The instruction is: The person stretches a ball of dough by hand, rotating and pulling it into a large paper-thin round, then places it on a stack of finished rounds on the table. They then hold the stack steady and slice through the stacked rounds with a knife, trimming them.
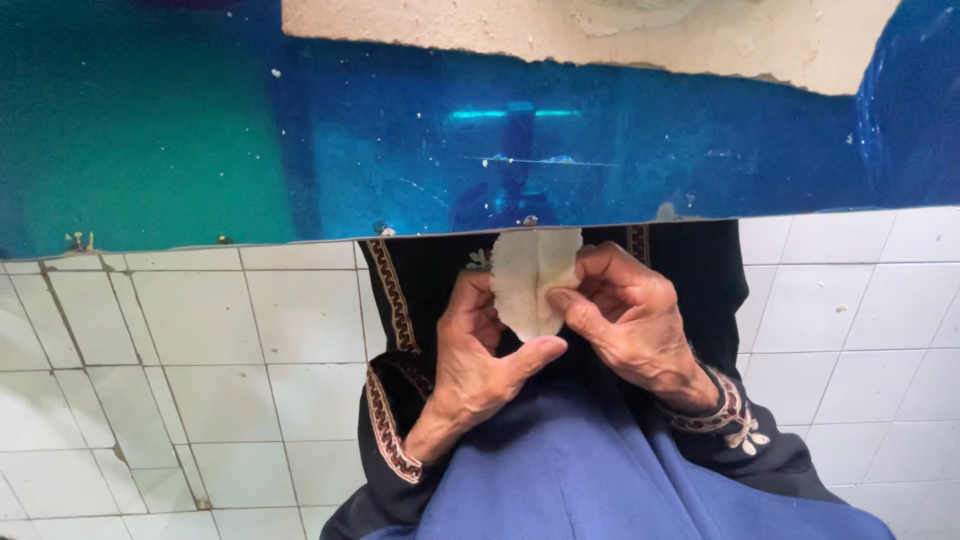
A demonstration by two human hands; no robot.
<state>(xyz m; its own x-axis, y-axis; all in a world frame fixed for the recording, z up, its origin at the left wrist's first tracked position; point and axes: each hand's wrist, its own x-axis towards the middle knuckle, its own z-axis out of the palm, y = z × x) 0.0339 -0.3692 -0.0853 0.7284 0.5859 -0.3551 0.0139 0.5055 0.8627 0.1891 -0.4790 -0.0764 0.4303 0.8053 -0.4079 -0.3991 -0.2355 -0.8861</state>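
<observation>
A thin pale round of dough [530, 278], folded into a leaf-like shape with a crease down its middle, is held between both hands just below the table's near edge. My left hand [478, 345] cups it from the left, thumb stretched under its lower tip. My right hand [625, 315] pinches its right edge with thumb and fingertips. Both wrists come out of black sleeves with embroidered trim, over a blue cloth [590, 470] on my lap.
A glossy blue-green table top [300, 130] fills the upper half, dotted with flour specks. A large flat sheet of pale dough [640, 35] lies at its far edge. White floor tiles [200, 380] with cracked grout lie below on both sides.
</observation>
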